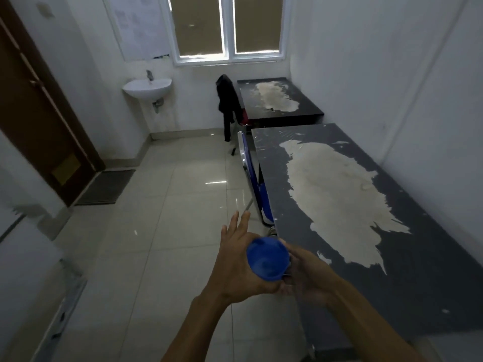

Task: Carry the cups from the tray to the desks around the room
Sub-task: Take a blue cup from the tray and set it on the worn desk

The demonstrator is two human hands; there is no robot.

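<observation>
Between the hands, a blue cup [268,258] is held above the floor, just beside the near table [418,283]; the left hand [241,262] is curled at its base with fingers partly spread, the right hand [305,278] closed on its side. Neither this table nor the far table [308,111] carries a cup, so delivery is judged barely begun. No tray is seen.

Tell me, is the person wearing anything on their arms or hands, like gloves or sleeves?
Nothing that shows. Both forearms are bare right to the bottom edge of the picture, with no sleeve or cuff in view. The left hand and right hand have no gloves, and no watch, ring or bracelet can be seen, though the picture is dim and a little blurred.
</observation>
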